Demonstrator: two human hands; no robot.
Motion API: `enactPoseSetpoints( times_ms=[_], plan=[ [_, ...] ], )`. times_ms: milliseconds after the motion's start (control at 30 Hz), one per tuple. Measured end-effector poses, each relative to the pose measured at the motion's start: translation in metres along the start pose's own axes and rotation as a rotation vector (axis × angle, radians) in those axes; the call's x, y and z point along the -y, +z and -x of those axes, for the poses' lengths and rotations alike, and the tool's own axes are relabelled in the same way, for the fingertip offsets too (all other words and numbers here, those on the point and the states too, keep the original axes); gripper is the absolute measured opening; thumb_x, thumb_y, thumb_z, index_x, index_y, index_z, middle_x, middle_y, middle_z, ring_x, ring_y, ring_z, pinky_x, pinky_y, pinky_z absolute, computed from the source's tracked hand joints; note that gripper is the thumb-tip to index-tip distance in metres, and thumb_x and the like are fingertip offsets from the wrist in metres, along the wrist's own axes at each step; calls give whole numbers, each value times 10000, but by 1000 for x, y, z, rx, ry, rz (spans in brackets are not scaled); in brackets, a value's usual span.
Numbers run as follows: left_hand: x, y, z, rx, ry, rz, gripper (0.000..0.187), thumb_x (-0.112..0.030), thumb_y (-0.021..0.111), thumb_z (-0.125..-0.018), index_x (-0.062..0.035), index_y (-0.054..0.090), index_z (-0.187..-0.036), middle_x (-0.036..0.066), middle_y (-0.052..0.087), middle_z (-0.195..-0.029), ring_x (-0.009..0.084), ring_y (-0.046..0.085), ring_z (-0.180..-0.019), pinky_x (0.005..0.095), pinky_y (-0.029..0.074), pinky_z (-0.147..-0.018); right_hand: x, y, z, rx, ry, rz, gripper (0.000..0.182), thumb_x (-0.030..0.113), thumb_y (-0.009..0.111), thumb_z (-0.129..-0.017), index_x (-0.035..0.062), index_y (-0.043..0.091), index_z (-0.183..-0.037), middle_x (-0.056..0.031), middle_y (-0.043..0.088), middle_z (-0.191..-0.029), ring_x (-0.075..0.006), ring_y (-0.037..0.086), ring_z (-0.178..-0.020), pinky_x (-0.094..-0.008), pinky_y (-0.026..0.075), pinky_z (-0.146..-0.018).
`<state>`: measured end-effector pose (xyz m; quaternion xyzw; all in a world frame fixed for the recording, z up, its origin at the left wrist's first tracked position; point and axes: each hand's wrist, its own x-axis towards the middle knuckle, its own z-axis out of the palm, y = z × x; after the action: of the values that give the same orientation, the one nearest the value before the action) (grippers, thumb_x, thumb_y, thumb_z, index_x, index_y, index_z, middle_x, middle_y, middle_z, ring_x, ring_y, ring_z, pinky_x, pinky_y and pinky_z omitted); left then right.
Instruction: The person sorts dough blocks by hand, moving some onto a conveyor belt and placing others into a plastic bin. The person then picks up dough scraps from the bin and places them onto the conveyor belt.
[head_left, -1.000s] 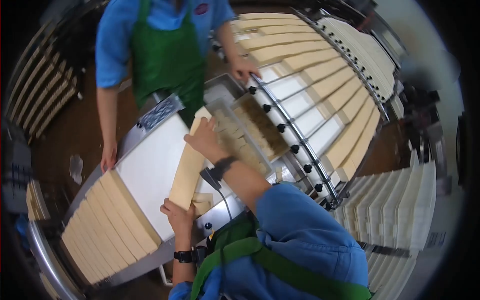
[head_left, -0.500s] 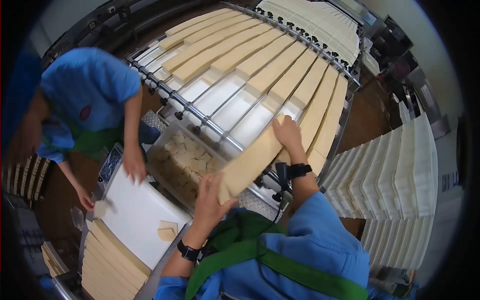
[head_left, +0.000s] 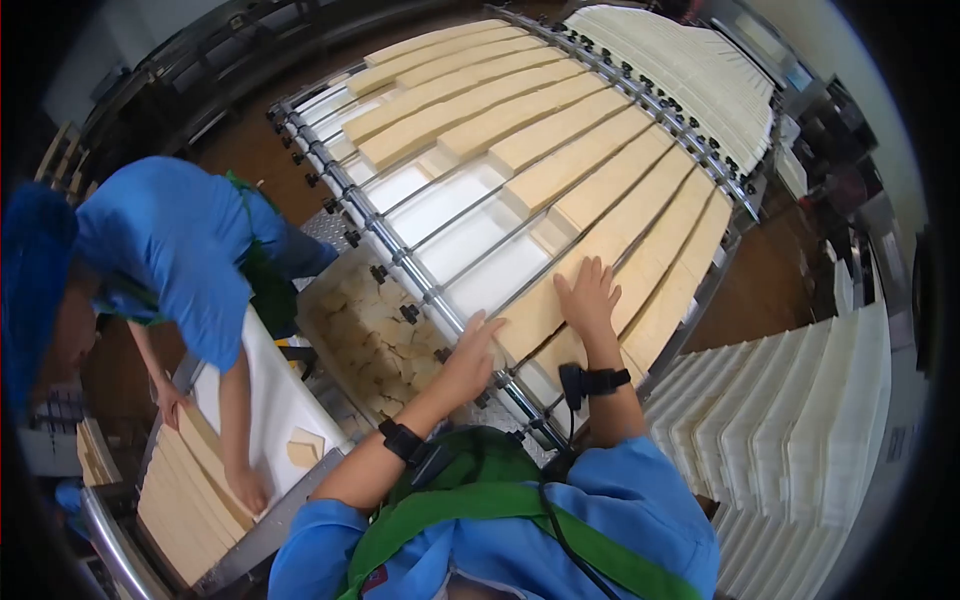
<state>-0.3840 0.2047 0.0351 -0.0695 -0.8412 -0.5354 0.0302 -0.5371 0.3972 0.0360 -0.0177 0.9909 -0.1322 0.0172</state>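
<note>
A long pale beige row of what look like thin square slices packed face to face lies in a lane of the white slatted table. My right hand rests on top of this row with its fingers spread. At the row's near end, my left hand touches its left corner, fingers stretched out over the front metal rail. Thin metal rods part the lanes, and several similar beige rows lie alongside and farther back.
Below the rail to the left stands a bin of loose beige pieces. Beyond it a co-worker bends over a white work surface, both hands at beige rows. Stacked white trays stand at right.
My hands have lowered the tilted beige row into a table lane; the right hand's fingers have spread on it. The co-worker has leaned down, hands now on the rows at lower left.
</note>
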Motion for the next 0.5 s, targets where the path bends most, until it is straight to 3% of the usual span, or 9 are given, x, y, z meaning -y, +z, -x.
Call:
enactPoseSetpoints(
  times_ms=[133, 167, 267, 300, 467, 500],
  plan=[
    [8, -11, 8, -113, 15, 45, 550, 19, 441, -715, -7, 408, -1264, 251, 394, -1290, 414, 355, -1246, 393, 282, -1067, -5, 17, -2, 53, -49, 73, 871, 570, 477, -850, -19, 194, -1426, -232, 164, -1492, -433, 113, -1375, -590, 143, -1069],
    [5, -17, 14, -145, -44, 92, 547, 6, 451, -691, 4, 415, -1237, 225, 411, -1262, 380, 380, -1217, 382, 283, -1063, -7, 20, -5, 58, -56, 103, 871, 568, 481, -850, -18, 193, -1426, -237, 166, -1490, -435, 122, -1372, -594, 150, -1065],
    [22, -32, 35, -248, -143, 176, 551, 6, 455, -730, -42, 411, -1277, 196, 406, -1282, 330, 379, -1230, 370, 270, -1070, -7, 18, -12, 85, -58, 151, 821, 534, 498, -862, -16, 228, -1408, -244, 198, -1473, -448, 164, -1350, -600, 176, -1050],
    [31, -36, 43, -336, -118, 130, 561, 6, 463, -732, -49, 401, -1286, 201, 392, -1294, 330, 377, -1234, 373, 275, -1067, -17, 30, -18, -7, -154, 168, 788, 515, 501, -870, -14, 248, -1397, -247, 230, -1457, -445, 168, -1348, -589, 198, -1047],
    [41, -68, 95, -657, -271, -1, 592, -48, 578, -779, -89, 372, -1333, 215, 276, -1366, 370, 307, -1282, 402, 249, -1075, 39, 6, 11, 62, -428, 90, 666, 440, 529, -872, 28, 348, -1362, -233, 347, -1398, -448, 261, -1310, -539, 253, -1042],
    [50, -75, 107, -724, -213, -97, 562, -58, 599, -798, -107, 392, -1318, 183, 314, -1338, 326, 370, -1238, 388, 337, -1013, 47, 9, 15, 54, -534, 54, 638, 406, 556, -863, 30, 377, -1347, -229, 379, -1378, -448, 286, -1299, -528, 263, -1041]
  ],
)
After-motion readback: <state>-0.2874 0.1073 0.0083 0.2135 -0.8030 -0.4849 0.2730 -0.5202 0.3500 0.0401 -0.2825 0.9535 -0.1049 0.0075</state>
